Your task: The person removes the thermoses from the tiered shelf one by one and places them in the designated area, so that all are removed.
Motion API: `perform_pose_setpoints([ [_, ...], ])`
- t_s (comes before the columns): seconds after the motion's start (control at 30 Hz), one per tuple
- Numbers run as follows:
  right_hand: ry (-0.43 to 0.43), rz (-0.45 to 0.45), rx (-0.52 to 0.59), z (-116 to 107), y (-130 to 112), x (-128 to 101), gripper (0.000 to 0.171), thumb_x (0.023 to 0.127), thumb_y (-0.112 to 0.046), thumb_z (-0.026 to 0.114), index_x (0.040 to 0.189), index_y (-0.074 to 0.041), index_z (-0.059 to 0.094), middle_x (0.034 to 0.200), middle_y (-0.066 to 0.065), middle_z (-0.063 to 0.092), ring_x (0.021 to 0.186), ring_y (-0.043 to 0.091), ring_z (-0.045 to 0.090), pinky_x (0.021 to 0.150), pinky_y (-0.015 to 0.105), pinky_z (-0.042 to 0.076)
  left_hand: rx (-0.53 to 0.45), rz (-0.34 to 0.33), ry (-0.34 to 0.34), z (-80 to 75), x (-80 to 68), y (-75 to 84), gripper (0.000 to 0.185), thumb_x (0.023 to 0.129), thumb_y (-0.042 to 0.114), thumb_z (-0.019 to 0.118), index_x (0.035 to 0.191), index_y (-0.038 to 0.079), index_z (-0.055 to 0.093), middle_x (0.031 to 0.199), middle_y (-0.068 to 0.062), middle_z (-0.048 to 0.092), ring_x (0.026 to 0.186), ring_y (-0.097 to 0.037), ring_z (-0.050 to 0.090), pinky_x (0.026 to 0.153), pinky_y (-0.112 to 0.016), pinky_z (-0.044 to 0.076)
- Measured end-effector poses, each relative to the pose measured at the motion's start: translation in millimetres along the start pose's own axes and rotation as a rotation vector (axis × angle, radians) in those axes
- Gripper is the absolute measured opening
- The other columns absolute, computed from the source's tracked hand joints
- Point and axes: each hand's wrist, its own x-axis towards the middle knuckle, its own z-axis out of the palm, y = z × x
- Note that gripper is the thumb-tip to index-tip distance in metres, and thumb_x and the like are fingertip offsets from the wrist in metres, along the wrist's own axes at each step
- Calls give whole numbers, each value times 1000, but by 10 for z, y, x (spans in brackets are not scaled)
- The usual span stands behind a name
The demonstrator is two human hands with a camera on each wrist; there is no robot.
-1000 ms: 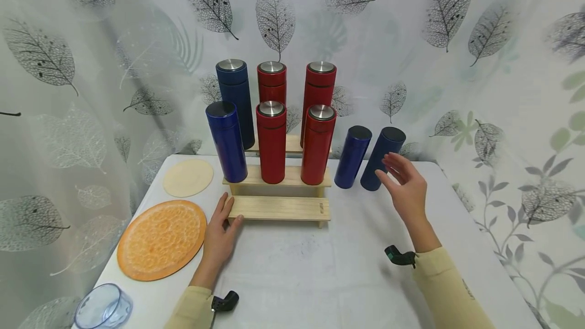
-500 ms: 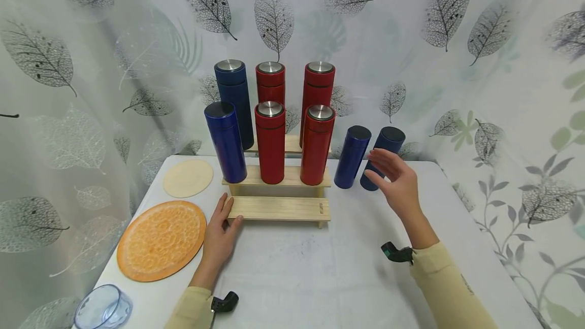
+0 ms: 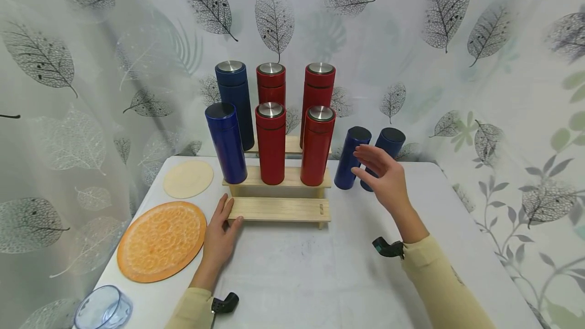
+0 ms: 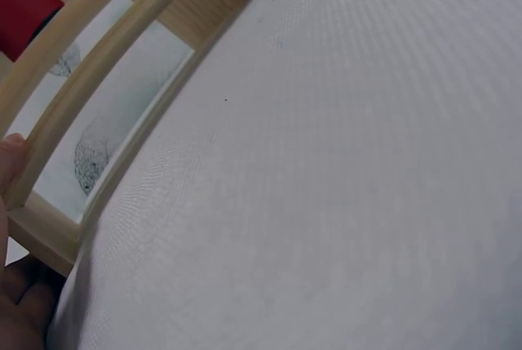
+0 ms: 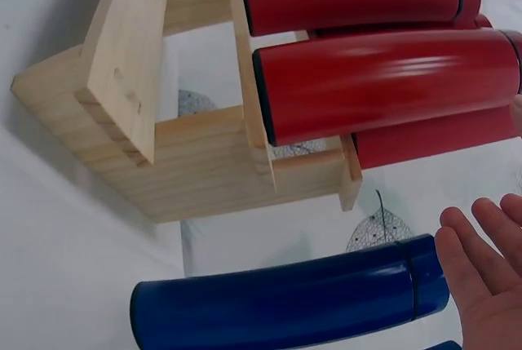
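Note:
My left hand (image 3: 219,235) holds the left end of a three-tier wooden stand (image 3: 279,209), the thumb at the front edge of its lowest step. In the left wrist view, that thumb (image 4: 11,154) lies against the wood. My right hand (image 3: 385,179) hovers, fingers apart and holding nothing, in front of two blue thermos bottles standing on the table. The brighter blue bottle (image 3: 349,165) is nearest its fingertips; the darker blue bottle (image 3: 389,141) is partly hidden behind the hand. In the right wrist view, the fingers (image 5: 465,256) show beside the top of a blue bottle (image 5: 285,305).
On the middle tier stand a blue bottle (image 3: 228,146) and two red bottles (image 3: 271,149). The top tier bears a dark blue bottle (image 3: 234,85) and two more red ones. At left lie a beige disc (image 3: 188,178) and an orange round mat (image 3: 162,241); a glass (image 3: 102,306) stands nearer.
My right hand has moved left, from in front of the darker blue bottle toward the brighter blue one. My left hand and the stand have stayed put.

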Motion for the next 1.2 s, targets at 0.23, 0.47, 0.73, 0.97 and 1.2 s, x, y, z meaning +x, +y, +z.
perform_pose_setpoints([
  [0.23,-21,-10,20,100,-47,66,57,94,3,83,148,-6,65,142,13,69,130,33,67,109,29,51,-5,4,-2,-6,-1,-16,64,107,21,73,163,4,48,176,-11,32,160,-32,30,118,-21,31],
  [0.47,-31,-14,56,195,-52,114,56,94,3,83,147,-4,65,141,14,70,130,33,67,109,31,51,0,0,-8,-11,-1,-17,65,107,22,73,164,5,47,176,-9,31,160,-31,30,122,-36,35],
  [0.73,-55,-9,99,314,-36,160,54,96,-1,83,146,-3,65,142,16,68,130,31,67,111,35,51,-3,10,3,-9,-5,-9,64,107,23,73,163,5,48,176,-8,32,159,-33,31,120,-24,31],
  [0.97,-73,10,98,423,-44,192,54,97,-5,83,147,-3,63,142,12,69,130,32,67,110,45,52,-26,26,12,2,-10,-9,63,107,23,73,162,3,49,175,-11,33,159,-37,32,111,-8,26],
  [1.2,-77,36,88,520,-18,239,55,97,-10,84,149,-9,64,142,8,70,130,29,67,110,44,53,-31,23,9,-1,-10,-15,64,107,21,73,163,3,48,175,-12,32,159,-35,31,112,-7,25],
])
